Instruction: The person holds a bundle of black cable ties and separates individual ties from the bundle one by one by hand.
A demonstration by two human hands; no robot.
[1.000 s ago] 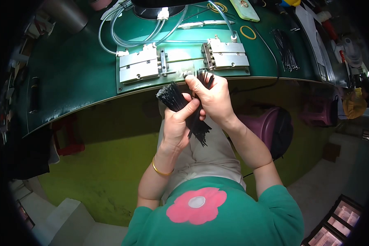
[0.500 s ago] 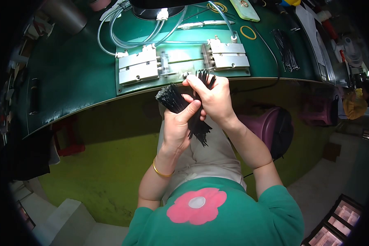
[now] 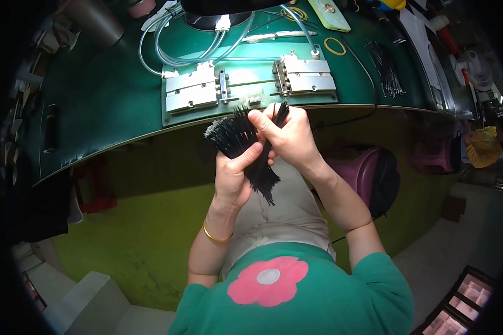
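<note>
A thick bundle of thin black wires [image 3: 229, 137] is gripped in my left hand [image 3: 232, 177], its thumb pressed across the strands. The upper ends fan out toward the bench, and the lower ends hang below the fingers. Close against it, my right hand [image 3: 292, 135] is closed around a smaller bunch of the same black wires [image 3: 281, 114], thumb over the strands. The fingers of both hands nearly meet, and some are hidden behind the wires. Just beyond the hands is the metal fixture, with a left block [image 3: 191, 90] and a right block [image 3: 307, 76].
Clear tubes [image 3: 156, 47] run to the fixture on the green bench [image 3: 112, 106]. Another bundle of black wires [image 3: 387, 70] lies at the right, near a yellow ring [image 3: 335, 46] and a phone [image 3: 330, 14]. A purple stool [image 3: 355, 173] stands below the bench edge.
The wires in my left hand have spread into a wider fan at the top. Both hands have shifted slightly left, and the bunch in my right hand looks tighter.
</note>
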